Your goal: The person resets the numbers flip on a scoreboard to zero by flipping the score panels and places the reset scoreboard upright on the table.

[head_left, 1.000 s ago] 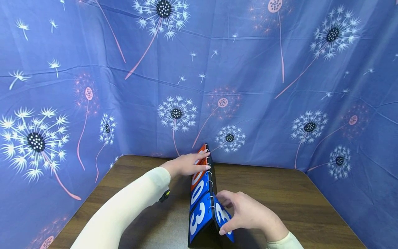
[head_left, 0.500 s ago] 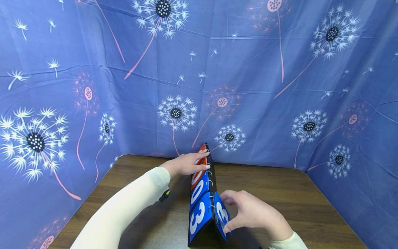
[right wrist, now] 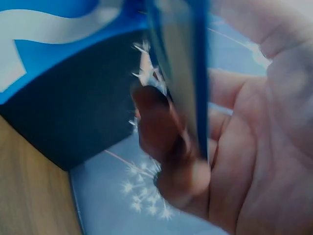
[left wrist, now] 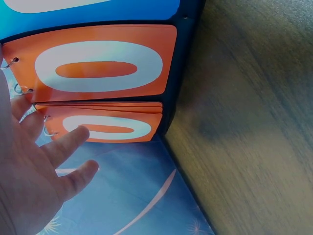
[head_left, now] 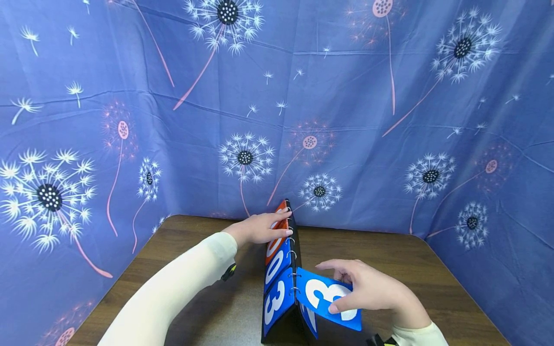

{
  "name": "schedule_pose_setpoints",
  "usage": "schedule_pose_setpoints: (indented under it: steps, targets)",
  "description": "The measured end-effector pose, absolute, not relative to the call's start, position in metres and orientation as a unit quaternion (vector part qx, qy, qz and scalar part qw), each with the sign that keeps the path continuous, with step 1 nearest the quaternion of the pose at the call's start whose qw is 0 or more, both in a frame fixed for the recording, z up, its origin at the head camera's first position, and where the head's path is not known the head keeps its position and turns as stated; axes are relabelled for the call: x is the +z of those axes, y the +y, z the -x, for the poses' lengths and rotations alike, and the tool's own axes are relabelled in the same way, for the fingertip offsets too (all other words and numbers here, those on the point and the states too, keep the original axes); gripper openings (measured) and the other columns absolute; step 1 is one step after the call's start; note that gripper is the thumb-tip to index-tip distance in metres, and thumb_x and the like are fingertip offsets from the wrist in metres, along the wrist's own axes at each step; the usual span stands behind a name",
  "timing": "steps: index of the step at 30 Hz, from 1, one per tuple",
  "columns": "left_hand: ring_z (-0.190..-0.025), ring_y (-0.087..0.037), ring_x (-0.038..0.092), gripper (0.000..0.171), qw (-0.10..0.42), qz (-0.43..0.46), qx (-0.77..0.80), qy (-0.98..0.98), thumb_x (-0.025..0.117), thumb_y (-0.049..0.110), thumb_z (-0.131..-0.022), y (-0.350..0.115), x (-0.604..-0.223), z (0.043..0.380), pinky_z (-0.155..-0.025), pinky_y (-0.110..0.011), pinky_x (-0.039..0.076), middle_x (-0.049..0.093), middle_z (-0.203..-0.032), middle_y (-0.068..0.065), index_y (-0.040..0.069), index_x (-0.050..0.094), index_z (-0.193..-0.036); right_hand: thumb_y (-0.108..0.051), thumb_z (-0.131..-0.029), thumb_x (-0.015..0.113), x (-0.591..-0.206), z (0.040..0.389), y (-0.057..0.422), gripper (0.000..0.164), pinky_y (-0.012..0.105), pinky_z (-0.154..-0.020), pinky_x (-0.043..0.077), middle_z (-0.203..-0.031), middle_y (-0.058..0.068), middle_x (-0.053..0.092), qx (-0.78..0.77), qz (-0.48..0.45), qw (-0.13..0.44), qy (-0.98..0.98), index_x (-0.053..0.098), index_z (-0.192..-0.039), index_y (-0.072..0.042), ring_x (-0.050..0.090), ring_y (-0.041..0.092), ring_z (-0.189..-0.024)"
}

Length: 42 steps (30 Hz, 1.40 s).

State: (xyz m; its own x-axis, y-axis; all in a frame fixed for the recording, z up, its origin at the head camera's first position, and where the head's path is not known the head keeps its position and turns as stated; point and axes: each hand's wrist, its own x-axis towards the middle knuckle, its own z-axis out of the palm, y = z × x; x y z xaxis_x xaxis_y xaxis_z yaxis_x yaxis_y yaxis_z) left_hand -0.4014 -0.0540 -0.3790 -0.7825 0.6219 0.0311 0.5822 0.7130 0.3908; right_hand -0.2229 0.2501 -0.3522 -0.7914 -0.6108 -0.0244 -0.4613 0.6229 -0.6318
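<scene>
A tent-shaped flip scoreboard [head_left: 298, 259] stands on the table, with blue and orange number cards hung on metal rings. My left hand [head_left: 261, 229] rests on its far end with extended fingers across the top edge, over an orange card [left wrist: 100, 66] showing 0. At the near end, my right hand [head_left: 368, 288] pinches a blue card [head_left: 318, 290] with a white 3, raised outward from the right face. Another blue card [head_left: 308, 317] hangs beneath it, its numeral partly hidden. On the left face a blue 3 card [head_left: 274, 302] and a blue 0 card [head_left: 274, 266] show.
The scoreboard stands on a dark wood table [head_left: 368, 245]. Blue cloth [head_left: 355, 96] printed with dandelions hangs behind it and at both sides. Brown tabletop lies left and right of the scoreboard.
My right hand has moved right and swung the blue 3 card up and out from the right face, uncovering part of the card below. My left hand stays in place.
</scene>
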Motion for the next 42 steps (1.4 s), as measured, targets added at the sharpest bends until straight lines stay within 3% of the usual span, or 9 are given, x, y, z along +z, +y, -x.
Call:
schedule_pose_setpoints:
  steps: [5,9,12,15,19,23,28,35,42]
  targets:
    - [-0.158,-0.026,0.03,0.08,0.053,-0.328,0.19,0.924,0.04,0.086,-0.09,-0.054,-0.38,0.402,-0.123,-0.061,0.031,0.016,-0.173,0.014,0.053,0.019,-0.16,-0.014,-0.096,0.07,-0.347,0.228,0.272,0.05,0.027,-0.073,0.057,-0.103,0.002,0.076,-0.403,0.335,0.071,0.849,0.057,-0.144,-0.012,0.071,0.013,-0.084]
    - [-0.158,-0.026,0.03,0.08,0.053,-0.329,0.19,0.923,0.04,0.086,-0.09,-0.055,-0.379,0.402,-0.123,-0.061,0.031,0.017,-0.173,0.014,0.053,0.019,-0.16,-0.001,-0.101,0.054,-0.341,0.229,0.276,0.047,0.032,-0.07,0.062,-0.108,0.009,0.077,-0.505,0.35,0.049,0.787,0.052,-0.148,-0.005,0.074,0.018,-0.086]
    - [-0.158,-0.027,0.031,0.081,0.051,-0.327,0.189,0.925,0.039,0.086,-0.089,-0.055,-0.38,0.403,-0.122,-0.062,0.032,0.017,-0.173,0.014,0.053,0.019,-0.16,-0.007,-0.106,0.043,-0.339,0.227,0.271,0.049,0.039,-0.076,0.065,-0.113,0.011,0.076,-0.574,0.377,0.072,0.723,0.042,-0.155,-0.005,0.076,0.02,-0.095]
    - [-0.157,-0.028,0.031,0.08,0.05,-0.323,0.187,0.926,0.04,0.086,-0.089,-0.054,-0.38,0.404,-0.122,-0.063,0.032,0.018,-0.173,0.014,0.053,0.019,-0.16,-0.029,-0.111,0.039,-0.339,0.225,0.26,0.054,0.042,-0.084,0.064,-0.128,0.013,0.072,-0.596,0.411,0.077,0.685,0.034,-0.16,-0.006,0.073,0.023,-0.112]
    - [-0.157,-0.029,0.032,0.08,0.054,-0.317,0.19,0.927,0.041,0.086,-0.089,-0.053,-0.38,0.403,-0.121,-0.064,0.032,0.018,-0.172,0.015,0.055,0.02,-0.159,-0.051,-0.106,0.045,-0.341,0.22,0.243,0.076,0.044,-0.086,0.063,-0.148,0.012,0.061,-0.598,0.441,0.054,0.667,0.026,-0.162,-0.004,0.067,0.025,-0.127]
    - [-0.156,-0.031,0.033,0.078,0.055,-0.313,0.192,0.928,0.042,0.086,-0.089,-0.053,-0.379,0.402,-0.12,-0.065,0.033,0.019,-0.172,0.015,0.056,0.02,-0.158,-0.032,-0.103,0.062,-0.345,0.211,0.224,0.077,0.045,-0.085,0.064,-0.155,0.01,0.054,-0.601,0.426,0.019,0.676,0.023,-0.163,-0.003,0.066,0.025,-0.126]
    - [-0.156,-0.031,0.033,0.079,0.056,-0.312,0.191,0.929,0.043,0.085,-0.089,-0.053,-0.379,0.401,-0.12,-0.065,0.034,0.02,-0.172,0.014,0.056,0.02,-0.158,-0.004,-0.092,0.07,-0.352,0.203,0.2,0.074,0.037,-0.084,0.064,-0.147,0.008,0.061,-0.565,0.331,-0.02,0.755,0.038,-0.158,-0.015,0.072,0.021,-0.111]
    - [-0.157,-0.03,0.031,0.08,0.06,-0.319,0.196,0.925,0.043,0.084,-0.089,-0.054,-0.38,0.402,-0.121,-0.064,0.032,0.018,-0.173,0.014,0.054,0.02,-0.159,-0.004,-0.097,0.066,-0.367,0.207,0.185,0.062,0.032,-0.088,0.062,-0.138,0.026,0.061,-0.534,0.338,-0.038,0.774,0.043,-0.154,-0.011,0.071,0.026,-0.112]
    - [-0.158,-0.027,0.029,0.08,0.052,-0.333,0.19,0.922,0.042,0.082,-0.092,-0.055,-0.38,0.404,-0.124,-0.061,0.028,0.017,-0.173,0.012,0.049,0.02,-0.161,-0.009,-0.093,0.072,-0.379,0.212,0.175,0.064,0.033,-0.089,0.06,-0.14,0.013,0.066,-0.453,0.378,-0.084,0.803,0.048,-0.153,-0.013,0.068,0.021,-0.12]
